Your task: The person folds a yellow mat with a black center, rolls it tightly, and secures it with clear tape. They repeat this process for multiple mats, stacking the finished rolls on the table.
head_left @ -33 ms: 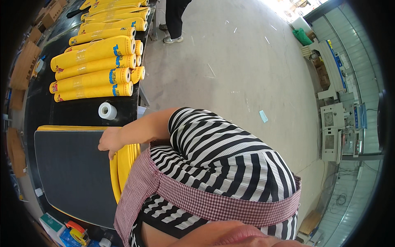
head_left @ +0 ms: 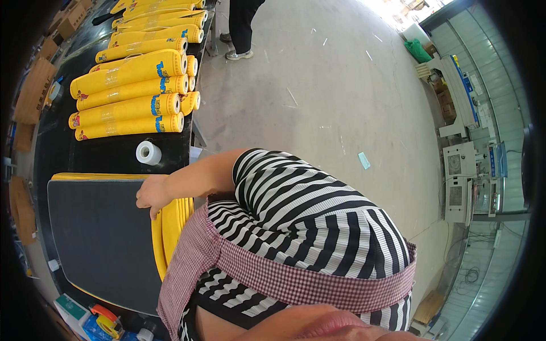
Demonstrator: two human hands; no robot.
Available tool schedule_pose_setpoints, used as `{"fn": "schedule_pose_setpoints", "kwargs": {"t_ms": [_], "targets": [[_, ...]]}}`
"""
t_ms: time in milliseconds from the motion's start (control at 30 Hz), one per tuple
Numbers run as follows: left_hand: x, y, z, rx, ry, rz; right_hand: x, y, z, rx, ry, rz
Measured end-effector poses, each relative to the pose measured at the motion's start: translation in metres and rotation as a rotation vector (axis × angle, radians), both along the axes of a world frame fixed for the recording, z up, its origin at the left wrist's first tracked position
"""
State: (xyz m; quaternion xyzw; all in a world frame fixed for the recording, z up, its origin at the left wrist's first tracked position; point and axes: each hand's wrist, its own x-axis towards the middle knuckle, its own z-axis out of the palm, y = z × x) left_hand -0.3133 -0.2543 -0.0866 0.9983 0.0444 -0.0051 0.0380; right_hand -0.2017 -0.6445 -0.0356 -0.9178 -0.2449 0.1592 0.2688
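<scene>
My right hand (head_left: 152, 194) rests on the upper right corner of a flat dark grey sheet (head_left: 102, 241) with yellow edges, at the left of the view. Its fingers are loosely bent and the thumb stands apart, with nothing visible in them. Under and beside the hand, several yellow layers (head_left: 169, 233) curve along the sheet's right side. My left hand is out of sight. Beyond the sheet stands a small white roll (head_left: 149, 153). Farther off lie several taped yellow rolls (head_left: 125, 88) with blue print, some stacked on others.
A black table (head_left: 60, 145) carries all this. An orange and yellow tape dispenser (head_left: 106, 321) sits beside a green and white box (head_left: 71, 310) at the near left. Past the table's far right edge, a person's dark-trousered leg (head_left: 242, 25) shows. A pale machine (head_left: 459, 182) stands by the right wall.
</scene>
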Motion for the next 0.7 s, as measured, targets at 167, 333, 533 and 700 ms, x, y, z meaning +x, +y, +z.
{"fn": "schedule_pose_setpoints", "kwargs": {"t_ms": [167, 333, 533, 700], "targets": [[-0.007, 0.015, -0.008, 0.002, -0.034, -0.043, 0.0, 0.0, -0.026, 0.034, -0.139, -0.018], [-0.018, 0.033, -0.016, 0.012, -0.043, -0.069, -0.006, 0.004, -0.028, -0.026, -0.436, -0.016], [-0.029, 0.048, -0.023, 0.029, -0.076, -0.122, 0.001, 0.016, -0.057, -0.103, -0.654, 0.141], [-0.034, 0.062, -0.036, 0.053, -0.095, -0.188, -0.009, 0.002, -0.049, -0.094, -0.613, 0.207]]}}
